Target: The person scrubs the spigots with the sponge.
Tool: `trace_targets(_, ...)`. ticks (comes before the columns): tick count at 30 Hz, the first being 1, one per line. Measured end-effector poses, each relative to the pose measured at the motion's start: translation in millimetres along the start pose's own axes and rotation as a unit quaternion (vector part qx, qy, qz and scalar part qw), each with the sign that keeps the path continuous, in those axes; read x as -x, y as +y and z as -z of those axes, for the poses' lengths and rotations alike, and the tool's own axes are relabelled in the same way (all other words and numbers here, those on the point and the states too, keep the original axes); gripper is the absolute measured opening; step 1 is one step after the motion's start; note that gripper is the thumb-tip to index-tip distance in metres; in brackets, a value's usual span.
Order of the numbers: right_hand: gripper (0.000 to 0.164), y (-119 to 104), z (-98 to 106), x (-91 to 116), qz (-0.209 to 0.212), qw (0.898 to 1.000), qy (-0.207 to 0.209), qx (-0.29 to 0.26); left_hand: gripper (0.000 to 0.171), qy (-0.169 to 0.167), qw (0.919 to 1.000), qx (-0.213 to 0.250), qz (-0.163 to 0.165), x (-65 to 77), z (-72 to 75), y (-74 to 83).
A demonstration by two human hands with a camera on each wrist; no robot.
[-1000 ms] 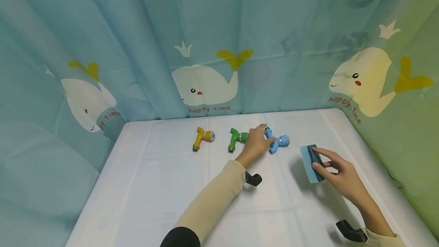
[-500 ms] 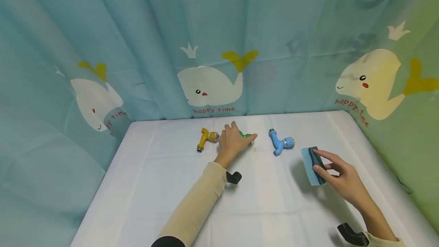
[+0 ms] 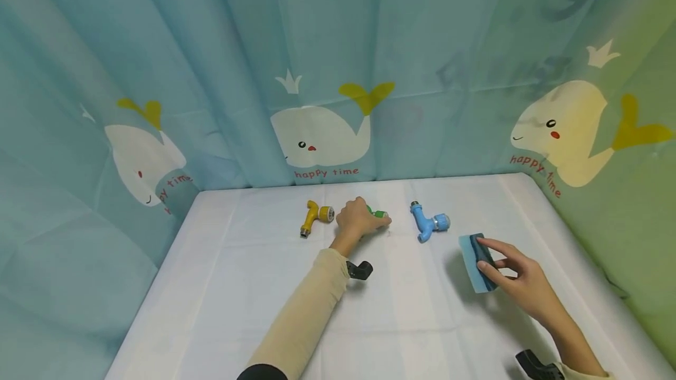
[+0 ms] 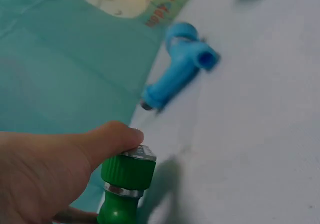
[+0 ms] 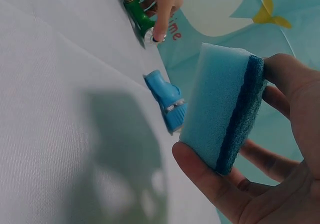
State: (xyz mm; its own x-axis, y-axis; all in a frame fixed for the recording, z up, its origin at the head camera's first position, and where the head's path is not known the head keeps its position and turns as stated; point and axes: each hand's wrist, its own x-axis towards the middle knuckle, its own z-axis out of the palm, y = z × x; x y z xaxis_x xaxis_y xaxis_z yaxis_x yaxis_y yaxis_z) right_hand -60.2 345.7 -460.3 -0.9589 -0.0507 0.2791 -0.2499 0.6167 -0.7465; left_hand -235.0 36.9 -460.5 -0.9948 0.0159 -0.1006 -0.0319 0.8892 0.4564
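Observation:
My left hand is over the green tap, the middle one of three taps on the white table, and covers much of it. In the left wrist view the thumb presses the silver end of the green tap's knob; the other fingers are mostly hidden behind the tap. My right hand pinches a sponge, light blue with a dark blue scouring side, by its edges. The right wrist view shows the sponge held up between thumb and fingers, its shadow on the cloth.
A yellow tap lies just left of my left hand, and a blue tap lies between my two hands. Behind the white table hangs a blue curtain with whale prints, turning green at the right.
My left hand has left the blue tap, moved left to the green one and lowered its fingers onto it. My right hand stays nearly still with the sponge.

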Motion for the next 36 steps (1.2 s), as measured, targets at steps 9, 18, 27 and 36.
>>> trace_targets(9,0.053,-4,-4,0,0.008,1.0,-0.007,-0.008,0.085,-0.071,0.9717,0.224,-0.023,15.6,33.4,-31.7)
trace_targets(18,0.054,-12,-14,-2,0.023,1.0,-0.008,-0.015,0.08,-0.144,0.8449,0.514,-0.038,53.2,55.4,-62.9)
trace_targets(27,0.054,-34,-28,-13,0.034,0.999,-0.018,-0.025,0.088,-0.134,0.7988,0.564,-0.16,78.9,58.2,-73.0)
trace_targets(36,0.057,-118,-69,-54,0.155,0.98,-0.052,-0.116,0.091,-0.163,0.7652,0.56,-0.273,100.4,65.4,-62.6)
